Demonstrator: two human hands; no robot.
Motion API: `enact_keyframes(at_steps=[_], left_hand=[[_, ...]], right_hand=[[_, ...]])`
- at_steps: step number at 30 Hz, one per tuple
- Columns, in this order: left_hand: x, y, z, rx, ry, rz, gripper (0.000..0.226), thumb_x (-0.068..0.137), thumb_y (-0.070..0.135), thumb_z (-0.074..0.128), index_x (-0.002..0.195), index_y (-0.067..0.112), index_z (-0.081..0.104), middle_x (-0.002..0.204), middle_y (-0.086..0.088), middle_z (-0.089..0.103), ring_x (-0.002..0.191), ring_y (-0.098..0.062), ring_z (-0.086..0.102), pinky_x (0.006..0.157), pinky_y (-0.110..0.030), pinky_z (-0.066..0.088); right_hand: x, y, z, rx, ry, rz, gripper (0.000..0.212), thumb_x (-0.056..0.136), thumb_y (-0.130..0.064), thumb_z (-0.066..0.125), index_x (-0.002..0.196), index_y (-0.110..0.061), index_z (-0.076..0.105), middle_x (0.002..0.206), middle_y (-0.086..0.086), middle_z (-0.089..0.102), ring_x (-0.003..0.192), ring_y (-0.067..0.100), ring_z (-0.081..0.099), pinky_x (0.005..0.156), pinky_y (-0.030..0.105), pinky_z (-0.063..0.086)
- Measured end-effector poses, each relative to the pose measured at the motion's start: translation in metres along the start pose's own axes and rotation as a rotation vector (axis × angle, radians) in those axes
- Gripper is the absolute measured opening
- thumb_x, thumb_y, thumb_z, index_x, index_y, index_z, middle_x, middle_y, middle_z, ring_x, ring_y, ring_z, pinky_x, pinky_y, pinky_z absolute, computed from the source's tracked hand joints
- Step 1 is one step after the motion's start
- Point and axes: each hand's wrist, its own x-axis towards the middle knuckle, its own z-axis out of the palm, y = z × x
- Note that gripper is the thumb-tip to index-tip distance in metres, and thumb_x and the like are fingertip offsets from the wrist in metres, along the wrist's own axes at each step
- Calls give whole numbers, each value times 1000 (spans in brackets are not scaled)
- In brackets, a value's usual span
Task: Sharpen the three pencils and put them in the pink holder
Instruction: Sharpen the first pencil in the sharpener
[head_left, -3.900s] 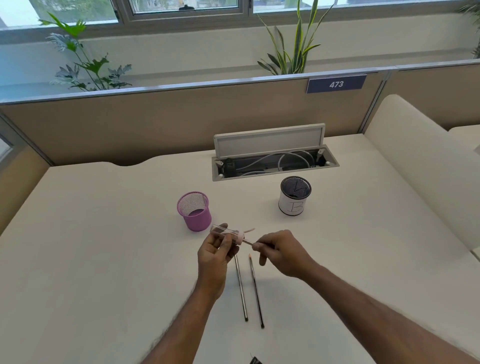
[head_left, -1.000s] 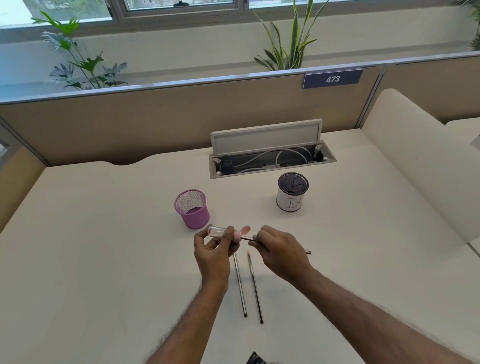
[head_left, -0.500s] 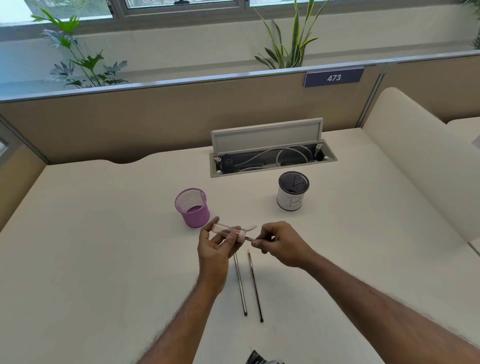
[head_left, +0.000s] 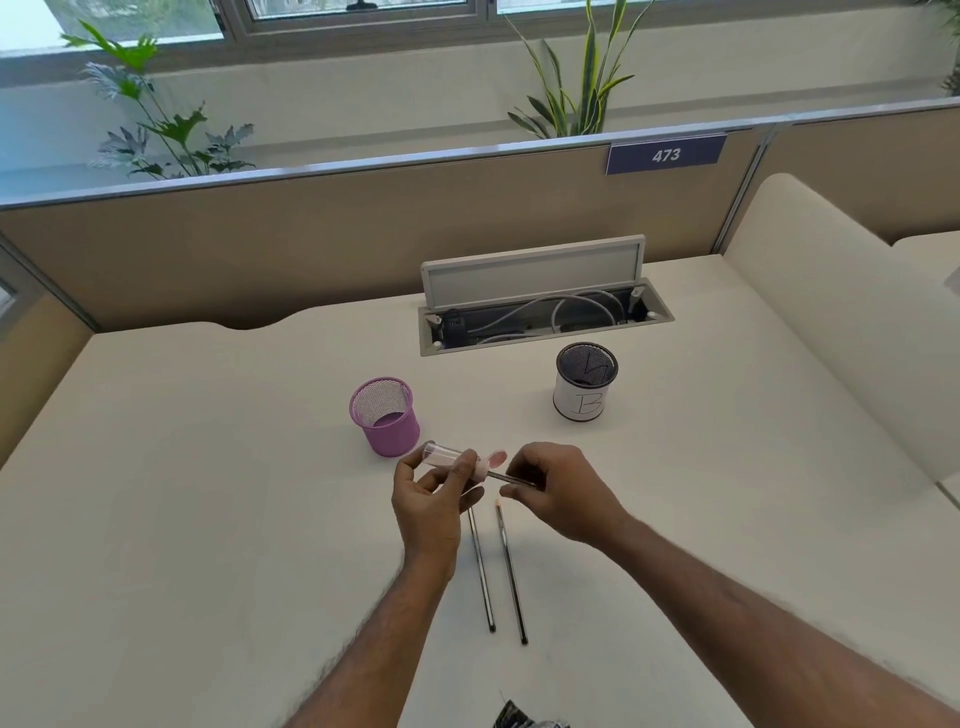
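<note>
A clear plastic tube sharpener with a pink end (head_left: 451, 457) is clamped in the left grip (head_left: 426, 493). A thin dark pencil (head_left: 511, 477) is pinched in the right grip (head_left: 556, 488), its tip at the pink end. Two more dark pencils (head_left: 482, 571) are laid on the cream worktop (head_left: 208, 467) just below, and the pink mesh holder (head_left: 387, 421) is stood just beyond.
</note>
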Motion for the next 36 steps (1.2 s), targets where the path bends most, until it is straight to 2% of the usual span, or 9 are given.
enact_keyframes(at_steps=[2,4,10,14,18,21,26,32,36], left_hand=[[-1,-1,0,0,21,2,35,82,10,75,108,16,53,96,-15,75,79,-27,74,63,-33,59],[-2,-1,0,-15,25,0,38,82,8,75,113,13,52,97,-17,75,78,-25,74,63,-32,59],[-4,-6,-3,-53,-21,-27,46,86,2,68,127,11,48,101,-22,71,79,-23,74,67,-31,60],[-3,-8,-7,-64,-74,-43,46,89,-1,63,130,12,47,103,-24,70,85,-26,72,72,-33,60],[-2,-4,-10,-72,-172,-40,47,89,-4,60,130,13,46,99,-22,73,92,-28,72,79,-35,59],[1,1,-11,-66,-243,-56,45,89,-4,58,128,16,48,106,-25,71,99,-30,71,80,-35,58],[2,4,-12,-75,-288,-83,43,89,-3,57,127,18,49,109,-24,70,102,-32,69,80,-35,58],[-1,3,-3,-105,-183,-57,41,87,-1,63,123,15,52,97,-19,74,88,-28,72,77,-36,60],[-2,-1,1,-48,-65,-23,37,85,5,70,117,13,54,96,-17,75,85,-27,73,71,-33,60]], right_hand=[[-2,3,2,-171,72,-110,16,79,-30,74,78,-17,64,70,-8,59,61,14,51,55,31,45],[-6,7,6,-275,141,-188,17,81,-33,70,77,-18,63,72,-5,59,59,20,54,50,34,46],[-8,10,10,-203,102,-229,22,84,-23,70,70,-12,56,69,-3,49,55,20,44,49,34,41],[-3,7,5,-97,24,-156,23,81,-18,74,66,-10,58,64,-10,45,56,12,39,55,26,32],[-1,4,-1,107,-72,31,27,80,-18,75,61,-16,57,56,-5,55,52,6,42,54,24,36],[1,-2,-11,236,-203,159,19,86,-19,71,71,-7,69,56,-1,61,44,9,44,47,22,37],[3,-5,-19,350,-338,232,24,92,-17,63,77,0,69,54,1,59,39,15,43,40,20,34],[1,-5,-15,158,-196,137,20,75,-20,81,74,-15,62,65,-6,60,42,6,48,45,22,40],[-2,4,-5,-131,0,-82,22,79,-29,75,72,-16,60,62,-10,56,55,12,50,53,29,40]])
